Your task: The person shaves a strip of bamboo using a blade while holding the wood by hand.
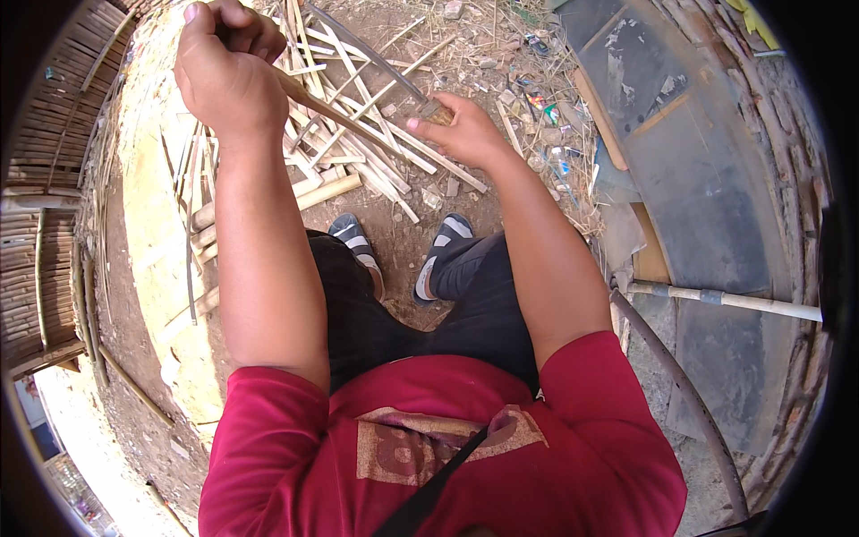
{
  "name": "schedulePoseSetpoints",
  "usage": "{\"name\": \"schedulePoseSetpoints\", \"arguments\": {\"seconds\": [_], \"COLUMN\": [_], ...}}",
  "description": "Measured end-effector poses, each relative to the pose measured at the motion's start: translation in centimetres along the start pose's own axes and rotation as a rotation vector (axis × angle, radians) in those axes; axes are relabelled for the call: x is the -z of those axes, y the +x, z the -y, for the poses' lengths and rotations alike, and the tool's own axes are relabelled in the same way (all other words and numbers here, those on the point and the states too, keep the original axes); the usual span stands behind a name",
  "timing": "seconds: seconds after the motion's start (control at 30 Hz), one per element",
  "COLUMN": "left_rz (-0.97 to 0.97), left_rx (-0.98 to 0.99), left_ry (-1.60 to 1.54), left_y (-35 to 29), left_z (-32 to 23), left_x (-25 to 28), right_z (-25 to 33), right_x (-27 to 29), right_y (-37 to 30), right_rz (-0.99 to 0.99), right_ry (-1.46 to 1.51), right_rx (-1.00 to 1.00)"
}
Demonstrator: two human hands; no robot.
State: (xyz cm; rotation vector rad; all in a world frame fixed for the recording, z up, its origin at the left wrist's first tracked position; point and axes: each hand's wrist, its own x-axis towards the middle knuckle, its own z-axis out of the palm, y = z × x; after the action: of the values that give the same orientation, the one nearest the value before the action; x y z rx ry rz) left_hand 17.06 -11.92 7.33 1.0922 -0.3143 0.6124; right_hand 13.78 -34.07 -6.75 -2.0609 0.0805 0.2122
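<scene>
My left hand (231, 76) is raised at the upper left, its fingers curled. A brown bamboo strip (335, 112) runs from it, slanting down to the right over the pile below. In my right hand (465, 134), thumb and fingers close around the wooden handle (437, 113) of a long knife. Its thin dark blade (376, 59), seen nearly edge-on, points up and to the left. The blade and the strip are apart where both show. The far end of the strip behind my left hand is hidden.
Split pale bamboo strips (358, 166) lie heaped on the dirt ahead of my sandalled feet (353, 234). Thicker bamboo pieces (327, 190) lie at the heap's near side. Dark panels (716, 197) and a light pole (752, 302) stand right; a slatted bamboo wall (40, 268) is left.
</scene>
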Motion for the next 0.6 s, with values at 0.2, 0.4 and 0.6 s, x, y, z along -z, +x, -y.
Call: {"name": "schedulePoseSetpoints", "arguments": {"seconds": [0.2,0.4,0.6], "left_rz": [-0.031,0.028,0.126], "left_rx": [0.046,0.045,0.054], "left_ry": [-0.102,-0.125,-0.177], "left_y": [4.7,4.1,3.2], "left_z": [0.3,-1.2,0.5], "left_x": [4.5,8.8,8.9], "right_z": [-10.5,-9.3,-11.8], "right_x": [-9.9,-11.3,-13.0], "right_y": [1.4,4.3,4.5], "right_rz": [-0.238,-0.193,-0.196], "right_ry": [0.155,0.316,0.123], "right_rx": [-0.271,-0.274,-0.277]}}
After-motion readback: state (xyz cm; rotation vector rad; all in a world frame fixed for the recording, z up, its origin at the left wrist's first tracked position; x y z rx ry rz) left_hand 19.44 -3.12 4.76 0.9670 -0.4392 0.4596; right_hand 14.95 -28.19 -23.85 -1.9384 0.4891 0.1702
